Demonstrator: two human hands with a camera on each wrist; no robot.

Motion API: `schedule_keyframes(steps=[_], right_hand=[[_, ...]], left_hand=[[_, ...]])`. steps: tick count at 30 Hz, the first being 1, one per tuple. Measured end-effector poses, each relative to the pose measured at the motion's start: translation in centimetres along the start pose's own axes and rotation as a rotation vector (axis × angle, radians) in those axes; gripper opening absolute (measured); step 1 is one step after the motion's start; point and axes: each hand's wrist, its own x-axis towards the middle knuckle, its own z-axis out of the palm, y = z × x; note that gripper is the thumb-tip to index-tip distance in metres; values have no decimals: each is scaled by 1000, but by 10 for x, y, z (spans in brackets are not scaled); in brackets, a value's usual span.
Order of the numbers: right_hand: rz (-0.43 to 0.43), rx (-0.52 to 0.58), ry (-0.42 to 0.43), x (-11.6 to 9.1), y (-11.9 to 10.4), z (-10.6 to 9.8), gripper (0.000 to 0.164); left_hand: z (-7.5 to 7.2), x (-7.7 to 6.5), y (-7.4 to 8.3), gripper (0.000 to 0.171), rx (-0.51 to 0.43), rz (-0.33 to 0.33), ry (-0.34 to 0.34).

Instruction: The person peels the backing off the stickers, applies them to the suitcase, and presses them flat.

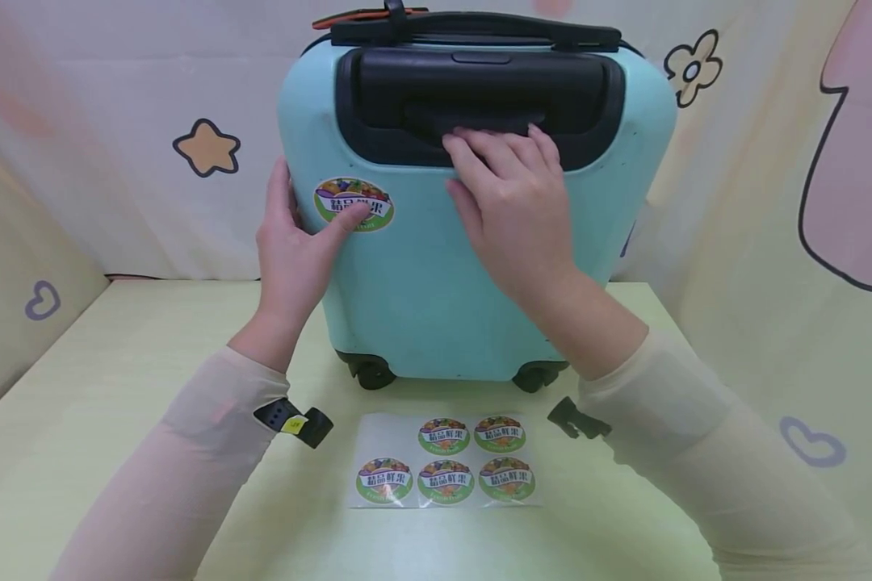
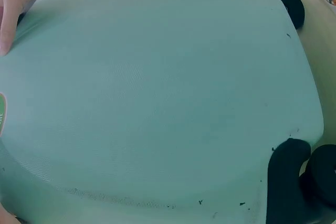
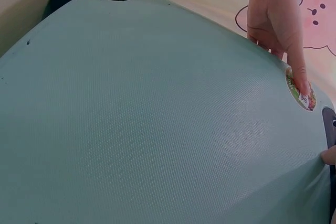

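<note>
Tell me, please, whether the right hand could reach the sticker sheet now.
Likely yes: the sticker sheet lies uncovered in front of the suitcase; the right hand is at its black panel.

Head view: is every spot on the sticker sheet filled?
No, the sticker sheet has a bare top-left spot and five stickers.

Here's the left arm (image 1: 182, 452), reaching far, slanting right | left hand (image 1: 294, 250) upright, thumb (image 1: 347, 222) spread right | right arm (image 1: 705, 436) angling far and left | right hand (image 1: 521, 206), back showing, fingers (image 1: 472, 161) lightly bent!
</note>
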Motion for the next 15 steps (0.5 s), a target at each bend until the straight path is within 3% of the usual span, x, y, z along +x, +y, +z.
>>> schedule_keyframes(steps=[9,15], right_hand=[[1,-4,11,-1,0,1,34],[2,-16,1,-2,1,1,35]], left_hand=[[-1,2,-4,58,-66,28,-17],[-3,9,-15,51,-74,-53,-15]])
